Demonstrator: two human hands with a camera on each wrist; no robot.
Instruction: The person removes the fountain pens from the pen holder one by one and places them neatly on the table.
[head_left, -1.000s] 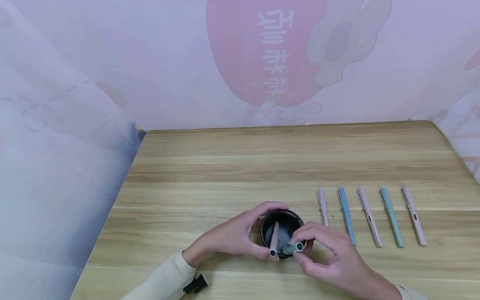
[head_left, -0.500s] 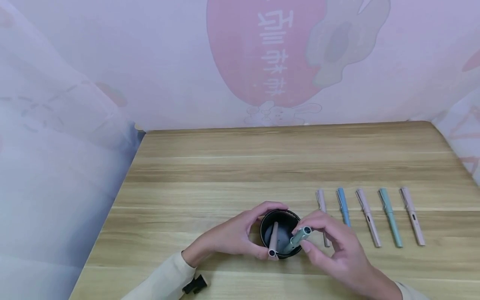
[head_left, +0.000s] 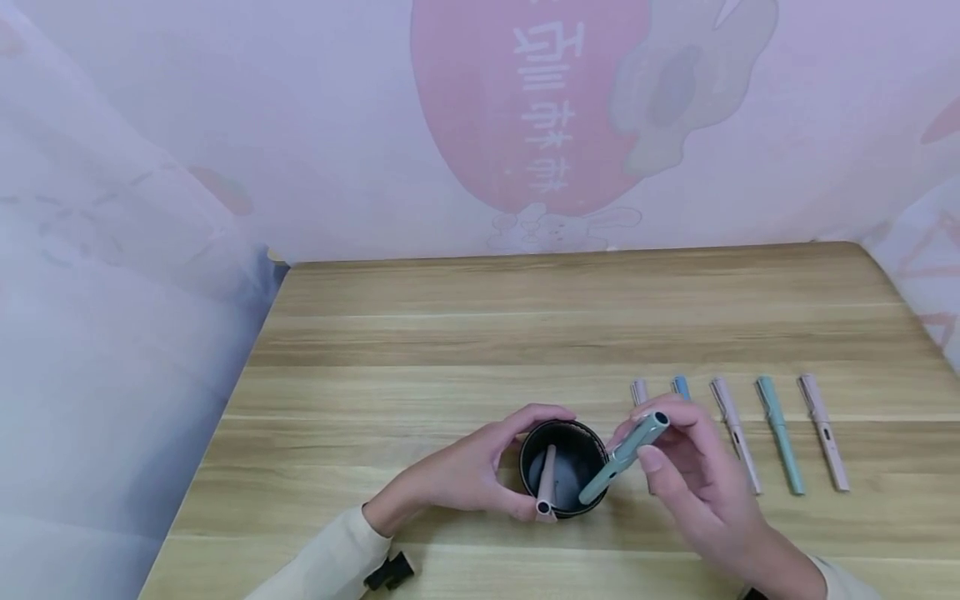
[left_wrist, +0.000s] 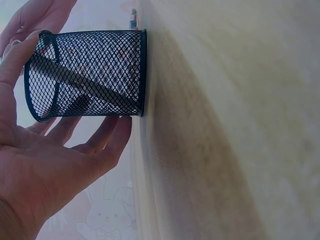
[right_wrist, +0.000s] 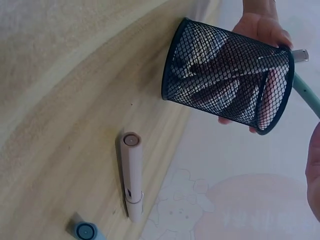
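My left hand [head_left: 476, 467] grips a black mesh pen cup [left_wrist: 100, 75] around its side, with the thumb near the rim. Inside the cup leans a pale pink pen [head_left: 548, 479], its capped end sticking out beside that thumb. My right hand [head_left: 708, 487] pinches a green pen [head_left: 626, 457] between thumb and fingers, to the right of the cup. The green pen is tilted, and its lower end overlaps the cup's right rim in the head view. In the right wrist view, the green pen shows just outside the cup's mouth.
To the right on the wooden table [head_left: 450, 333] lies a row of pens: a pink pen [head_left: 639, 390], a blue pen [head_left: 680, 386], another pink pen [head_left: 738, 435], a green one and a further pink one. The right hand partly hides the first ones. A printed cloth [head_left: 337, 125] hangs behind the table.
My right hand has drawn the green pen up and to the right, from inside the cup to its rim. The left hand and cup have stayed in place.
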